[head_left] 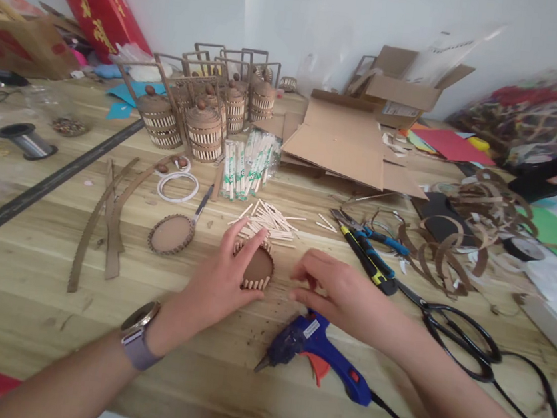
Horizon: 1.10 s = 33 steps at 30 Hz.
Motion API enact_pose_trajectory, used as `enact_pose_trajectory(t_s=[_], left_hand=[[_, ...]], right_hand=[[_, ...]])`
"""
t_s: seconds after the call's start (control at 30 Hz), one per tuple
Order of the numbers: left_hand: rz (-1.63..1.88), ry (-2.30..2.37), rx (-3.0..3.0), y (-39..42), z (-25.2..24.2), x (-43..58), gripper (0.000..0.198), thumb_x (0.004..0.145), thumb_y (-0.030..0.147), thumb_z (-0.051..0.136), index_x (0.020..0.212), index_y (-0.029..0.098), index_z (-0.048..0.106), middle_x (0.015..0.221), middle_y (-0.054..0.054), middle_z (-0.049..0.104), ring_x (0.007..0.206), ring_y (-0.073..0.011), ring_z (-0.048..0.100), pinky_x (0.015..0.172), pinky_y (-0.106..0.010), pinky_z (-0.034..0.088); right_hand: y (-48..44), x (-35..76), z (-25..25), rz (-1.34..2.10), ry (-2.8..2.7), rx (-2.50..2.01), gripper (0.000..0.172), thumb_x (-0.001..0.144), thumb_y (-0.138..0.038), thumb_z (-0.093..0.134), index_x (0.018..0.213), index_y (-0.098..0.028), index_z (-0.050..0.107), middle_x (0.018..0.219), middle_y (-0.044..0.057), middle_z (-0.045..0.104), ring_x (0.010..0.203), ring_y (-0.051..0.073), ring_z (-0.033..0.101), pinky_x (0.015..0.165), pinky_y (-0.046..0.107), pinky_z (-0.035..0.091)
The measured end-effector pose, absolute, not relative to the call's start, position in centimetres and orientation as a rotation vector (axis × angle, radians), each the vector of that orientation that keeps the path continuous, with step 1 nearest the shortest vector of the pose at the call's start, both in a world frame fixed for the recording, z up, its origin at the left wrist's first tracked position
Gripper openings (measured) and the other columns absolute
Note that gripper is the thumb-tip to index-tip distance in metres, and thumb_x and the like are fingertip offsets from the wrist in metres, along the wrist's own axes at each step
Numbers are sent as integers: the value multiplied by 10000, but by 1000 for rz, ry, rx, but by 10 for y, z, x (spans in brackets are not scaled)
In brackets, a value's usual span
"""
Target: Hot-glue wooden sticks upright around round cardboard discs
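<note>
My left hand rests on a round brown cardboard disc ringed with short upright wooden sticks, fingers spread over its left side. My right hand hovers just right of the disc with its fingers curled and pinched; what they hold is hidden. A pile of loose wooden sticks lies right behind the disc. A blue hot glue gun lies on the wooden table below my right hand.
A second serrated cardboard disc, white rings, cardboard strips, packed sticks, finished stick baskets, flat cardboard, pliers and cutter, black scissors, curled strips, wire spool.
</note>
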<state>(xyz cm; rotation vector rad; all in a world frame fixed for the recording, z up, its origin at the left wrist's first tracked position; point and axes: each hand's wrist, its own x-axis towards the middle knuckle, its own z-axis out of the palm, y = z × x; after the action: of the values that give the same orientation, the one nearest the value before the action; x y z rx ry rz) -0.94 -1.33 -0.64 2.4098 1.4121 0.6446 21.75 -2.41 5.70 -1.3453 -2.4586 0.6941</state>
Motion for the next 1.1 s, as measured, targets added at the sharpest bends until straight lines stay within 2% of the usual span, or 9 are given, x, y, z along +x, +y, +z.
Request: enact_pose_trajectory(t_s=[0.07, 0.13, 0.3, 0.4, 0.5, 0.6, 0.77, 1.0, 1.1], left_hand=[[637, 1447, 2381, -15, -4, -9, 1095, 611, 284, 898, 1492, 310, 249, 1563, -164, 188, 1390, -411, 376, 1045, -558, 465], [649, 1482, 2360, -18, -3, -7, 1108, 586, 294, 911, 1485, 309, 264, 1570, -162, 171, 1370, -416, 404, 1027, -556, 483], [716, 1546, 2384, -21, -4, -1, 1081, 614, 294, 891, 1485, 306, 251, 1576, -152, 157, 1407, -433, 334, 991, -544, 516], [736, 1559, 2404, -21, -7, 1, 1038, 646, 250, 859, 1484, 295, 248, 1566, -161, 167, 1419, -434, 309, 979, -533, 526], [753, 1555, 2416, -21, -9, 1, 1001, 670, 217, 827, 1485, 284, 249, 1558, -174, 179, 1399, -423, 353, 974, -520, 529], [756, 1551, 2410, -21, -10, 1, 986, 684, 199, 803, 1489, 297, 242, 1559, -172, 184, 1362, -409, 415, 915, -485, 568], [784, 1527, 2425, -21, -12, 0, 1006, 665, 199, 811, 1489, 297, 243, 1553, -175, 189, 1330, -399, 453, 907, -476, 571], [791, 1522, 2433, -20, -13, 0, 1007, 675, 206, 808, 1493, 300, 228, 1541, -176, 202, 1313, -393, 470, 917, -490, 565], [778, 1528, 2444, -20, -12, 0, 986, 676, 206, 810, 1484, 273, 249, 1534, -187, 209, 1334, -401, 443, 932, -490, 558]], right_hand=[[-38, 231, 66, 847, -2516, -1500, 184, 860, -276, 657, 700, -212, 594, 680, 4, 615, 574, 155, 549, 521, 254, 361], [-53, 242, 68, 999, -2547, -1619, 181, 802, -291, 712, 673, -218, 607, 643, 5, 639, 555, 165, 560, 501, 258, 330], [-82, 247, 44, 1060, -2493, -1863, 175, 696, -207, 720, 850, -208, 636, 832, 61, 716, 724, 240, 637, 584, 286, 380], [-85, 250, 31, 1042, -2396, -1875, 92, 707, -168, 595, 774, -221, 561, 733, 20, 652, 629, 191, 570, 547, 275, 362], [-82, 260, 27, 1083, -2209, -1790, 119, 676, -169, 568, 730, -238, 487, 647, -31, 537, 562, 147, 480, 501, 252, 340], [-80, 270, 26, 1101, -1947, -1700, 85, 713, -264, 595, 768, -236, 536, 662, -28, 519, 567, 144, 471, 504, 252, 372], [-75, 264, 18, 1322, -1463, -1694, 232, 745, -442, 647, 795, -216, 626, 689, 1, 564, 635, 171, 527, 565, 276, 449], [-57, 245, 13, 1352, -1491, -1536, 400, 732, -571, 661, 857, -191, 675, 851, 66, 702, 791, 223, 628, 742, 330, 513], [-59, 246, 10, 1267, -1573, -1576, 466, 737, -654, 640, 808, -195, 669, 791, 63, 693, 738, 211, 621, 684, 310, 513]])
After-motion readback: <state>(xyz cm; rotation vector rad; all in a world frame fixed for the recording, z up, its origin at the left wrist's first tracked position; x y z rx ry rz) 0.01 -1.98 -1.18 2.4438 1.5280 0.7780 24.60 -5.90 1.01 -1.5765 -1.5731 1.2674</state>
